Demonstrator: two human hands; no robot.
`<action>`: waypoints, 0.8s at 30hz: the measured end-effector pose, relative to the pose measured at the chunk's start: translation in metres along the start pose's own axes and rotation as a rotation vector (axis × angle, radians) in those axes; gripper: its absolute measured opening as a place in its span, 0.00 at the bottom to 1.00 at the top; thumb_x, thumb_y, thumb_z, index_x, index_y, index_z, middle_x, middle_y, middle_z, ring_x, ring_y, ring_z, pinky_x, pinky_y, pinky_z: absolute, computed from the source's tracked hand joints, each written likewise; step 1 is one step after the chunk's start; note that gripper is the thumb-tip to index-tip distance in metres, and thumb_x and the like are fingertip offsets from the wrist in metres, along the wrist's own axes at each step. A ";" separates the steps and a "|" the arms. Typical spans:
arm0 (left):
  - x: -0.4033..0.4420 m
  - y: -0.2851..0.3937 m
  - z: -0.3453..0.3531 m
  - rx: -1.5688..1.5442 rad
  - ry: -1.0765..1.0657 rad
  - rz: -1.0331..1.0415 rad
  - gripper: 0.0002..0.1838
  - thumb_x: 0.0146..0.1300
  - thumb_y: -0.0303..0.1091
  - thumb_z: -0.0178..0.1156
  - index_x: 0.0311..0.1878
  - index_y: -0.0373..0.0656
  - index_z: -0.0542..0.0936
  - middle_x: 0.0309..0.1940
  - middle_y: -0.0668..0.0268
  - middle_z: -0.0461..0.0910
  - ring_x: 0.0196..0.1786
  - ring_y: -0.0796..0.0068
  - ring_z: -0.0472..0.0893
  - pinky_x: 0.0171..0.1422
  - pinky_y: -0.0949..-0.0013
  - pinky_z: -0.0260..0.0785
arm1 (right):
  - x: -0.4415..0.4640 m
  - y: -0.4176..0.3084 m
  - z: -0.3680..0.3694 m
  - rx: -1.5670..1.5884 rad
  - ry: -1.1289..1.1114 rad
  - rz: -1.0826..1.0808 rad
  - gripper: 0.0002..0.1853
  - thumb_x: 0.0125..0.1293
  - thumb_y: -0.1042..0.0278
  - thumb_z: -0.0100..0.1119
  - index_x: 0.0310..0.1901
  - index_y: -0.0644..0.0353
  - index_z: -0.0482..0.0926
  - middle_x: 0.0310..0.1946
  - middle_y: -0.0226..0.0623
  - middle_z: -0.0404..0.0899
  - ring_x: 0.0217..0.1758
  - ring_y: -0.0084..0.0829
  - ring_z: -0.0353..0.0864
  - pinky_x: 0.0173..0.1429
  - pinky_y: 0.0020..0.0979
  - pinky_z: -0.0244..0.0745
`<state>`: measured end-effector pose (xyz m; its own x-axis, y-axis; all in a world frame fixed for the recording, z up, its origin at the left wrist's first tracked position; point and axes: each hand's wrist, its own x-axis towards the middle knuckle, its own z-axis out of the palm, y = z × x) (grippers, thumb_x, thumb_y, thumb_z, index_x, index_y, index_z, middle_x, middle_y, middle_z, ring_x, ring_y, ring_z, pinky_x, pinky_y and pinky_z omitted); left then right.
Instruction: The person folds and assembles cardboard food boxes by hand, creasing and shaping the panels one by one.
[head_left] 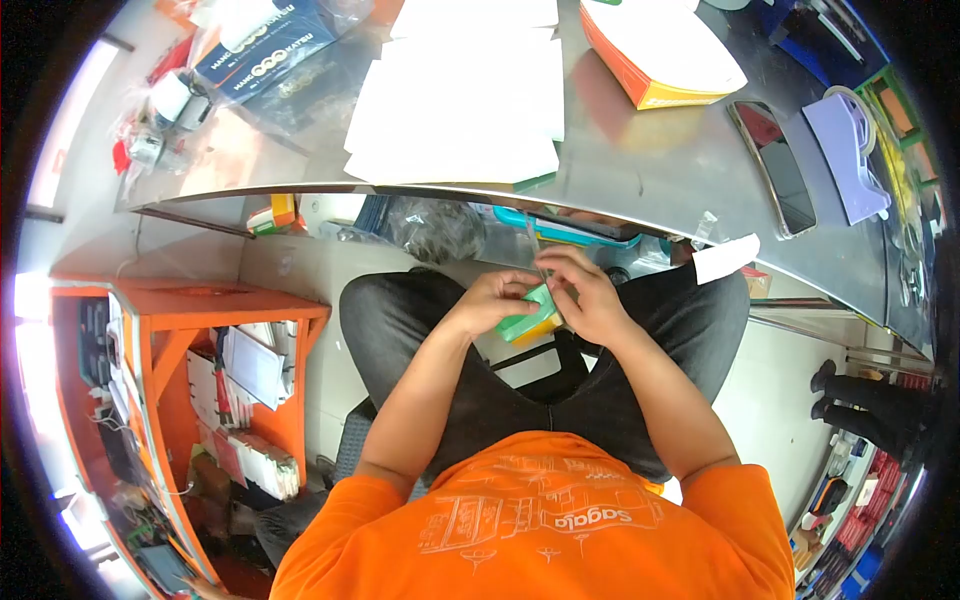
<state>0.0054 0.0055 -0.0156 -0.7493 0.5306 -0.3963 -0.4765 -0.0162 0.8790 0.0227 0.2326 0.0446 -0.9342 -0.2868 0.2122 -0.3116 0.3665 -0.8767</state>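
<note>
A small green-and-yellow paper box is between my two hands, above my lap and just below the table edge. My left hand grips its left side, the thumb lying along the green face. On the right, my right hand pinches its upper corner with thumb and bent fingers. A thin, pale flap or strip rises from that corner; I cannot make out which. The far side of the box is hidden by my fingers.
On the metal table lie stacked white sheets, an open paper food tray, a phone and a purple tape dispenser. An orange shelf stands at left. Another person's legs show at right.
</note>
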 end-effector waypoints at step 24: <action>0.014 -0.023 0.017 -0.486 0.213 0.213 0.05 0.75 0.27 0.68 0.49 0.38 0.88 0.50 0.62 0.90 0.53 0.68 0.88 0.65 0.60 0.81 | -0.012 0.004 0.021 -0.397 0.243 -0.010 0.14 0.65 0.68 0.71 0.51 0.60 0.87 0.42 0.42 0.84 0.42 0.47 0.89 0.43 0.44 0.85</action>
<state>0.0137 0.0278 -0.0372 -0.9041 0.2912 -0.3128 -0.4240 -0.5188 0.7423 0.0368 0.2188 0.0293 -0.9298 -0.0932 0.3561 -0.3184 0.6890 -0.6511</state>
